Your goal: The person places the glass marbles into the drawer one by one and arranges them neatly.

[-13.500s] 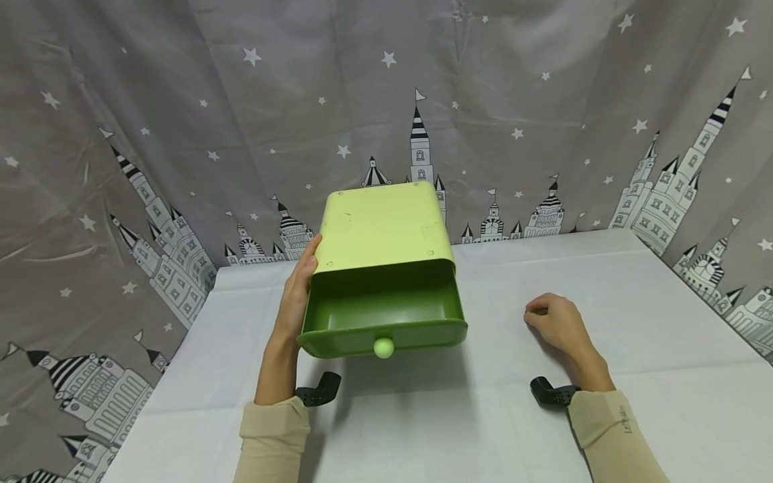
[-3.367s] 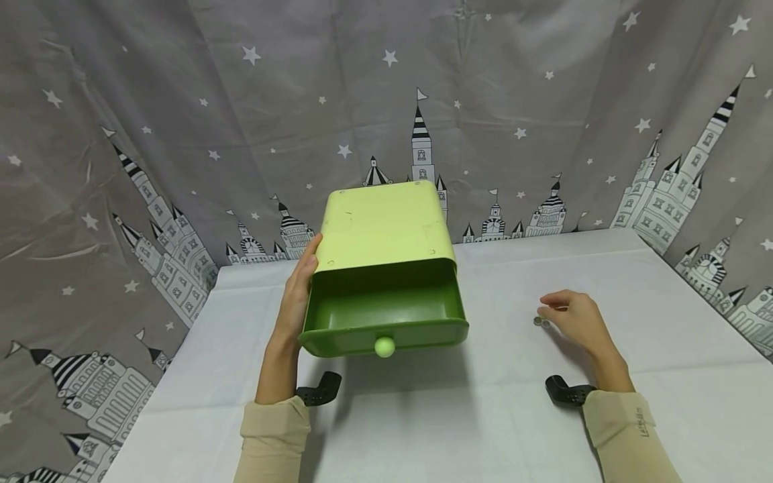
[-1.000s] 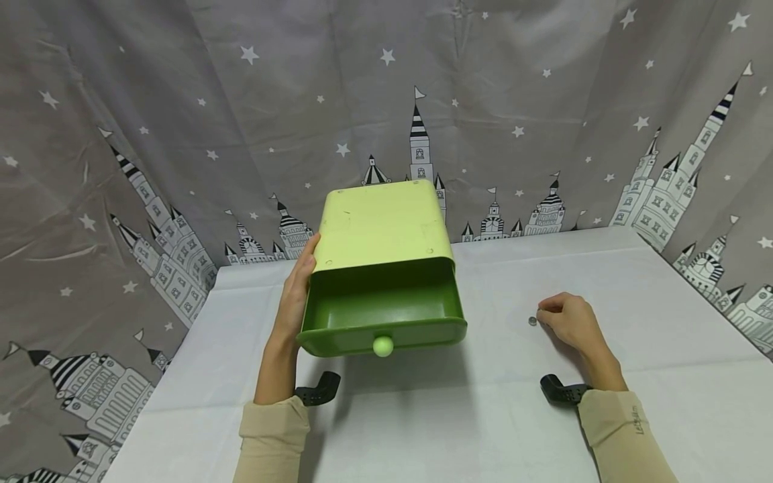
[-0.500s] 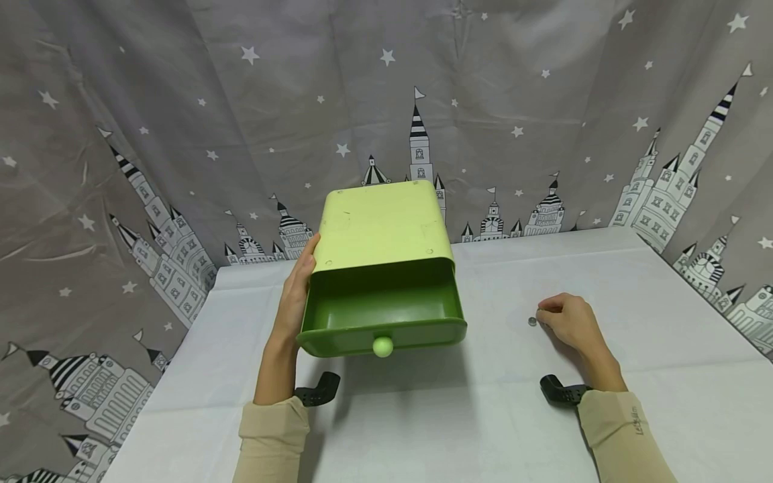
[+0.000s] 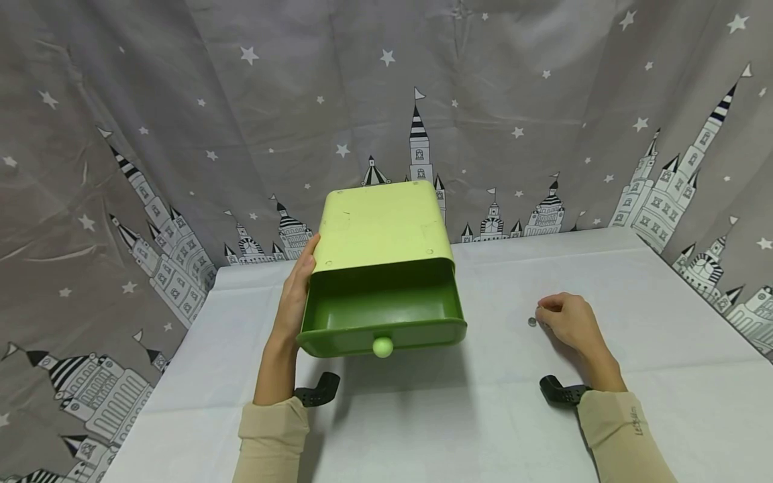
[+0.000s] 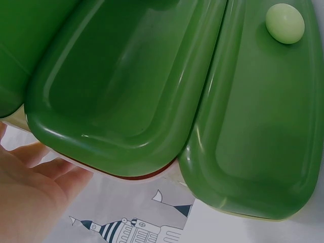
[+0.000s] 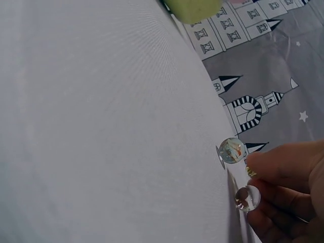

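Observation:
A light green drawer box [image 5: 383, 228] stands near the middle, its dark green top drawer [image 5: 386, 339] pulled out. My left hand [image 5: 295, 302] lies along the box's left side, touching it. In the left wrist view, its fingers [image 6: 71, 174] rest against that side. Over to the right, my right hand [image 5: 568, 322] pinches a small piece with yellow in it [image 7: 251, 172], mostly hidden by the fingertips. One glass marble [image 7: 232, 150] with coloured swirls lies on the table, just apart from the thumb. A clearer marble [image 7: 247, 198] is close against the other fingers.
A white cloth [image 5: 501, 416] covers the table. Behind it hangs a grey curtain [image 5: 272, 100] printed with castles and stars. The drawer box has lower drawers with a round knob [image 6: 285, 24], seen in the left wrist view.
Earlier the right hand hovered with parted fingers by two small marbles; its fingertips have since come together beside one visible marble in the head view. The left hand and box have stayed put.

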Available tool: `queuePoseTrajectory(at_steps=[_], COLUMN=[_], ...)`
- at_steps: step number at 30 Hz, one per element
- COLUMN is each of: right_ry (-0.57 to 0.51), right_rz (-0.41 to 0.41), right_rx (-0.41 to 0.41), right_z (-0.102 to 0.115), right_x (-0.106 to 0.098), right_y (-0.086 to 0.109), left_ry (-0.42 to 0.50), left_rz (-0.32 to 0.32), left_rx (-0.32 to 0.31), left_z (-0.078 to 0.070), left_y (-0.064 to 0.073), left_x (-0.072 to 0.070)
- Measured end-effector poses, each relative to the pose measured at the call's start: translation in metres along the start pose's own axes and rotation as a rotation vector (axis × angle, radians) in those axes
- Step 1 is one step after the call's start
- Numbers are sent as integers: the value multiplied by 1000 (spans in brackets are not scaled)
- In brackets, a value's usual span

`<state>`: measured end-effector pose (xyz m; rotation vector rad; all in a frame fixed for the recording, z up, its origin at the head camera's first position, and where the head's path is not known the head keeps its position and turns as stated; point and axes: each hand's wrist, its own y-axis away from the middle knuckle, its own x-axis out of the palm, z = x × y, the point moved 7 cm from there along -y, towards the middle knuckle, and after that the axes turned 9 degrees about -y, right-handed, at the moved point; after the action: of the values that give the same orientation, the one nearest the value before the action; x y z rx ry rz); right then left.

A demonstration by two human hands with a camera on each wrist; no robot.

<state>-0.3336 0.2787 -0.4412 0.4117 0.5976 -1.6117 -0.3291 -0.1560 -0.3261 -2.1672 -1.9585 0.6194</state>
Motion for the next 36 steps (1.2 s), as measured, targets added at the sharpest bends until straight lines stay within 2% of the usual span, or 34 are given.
queuePoseTrajectory(at_steps=[14, 36], right_ry=[-43, -111], right_rz=[-87, -167], right_rx=[-113, -305], right_z=[29, 102], right_x=[-8, -31], right_y=[-2, 14], left_ry=[9, -3], left_rz=[-2, -3], left_rx=[-16, -1], left_z=[3, 1], left_y=[1, 1], left_x=[-2, 1])
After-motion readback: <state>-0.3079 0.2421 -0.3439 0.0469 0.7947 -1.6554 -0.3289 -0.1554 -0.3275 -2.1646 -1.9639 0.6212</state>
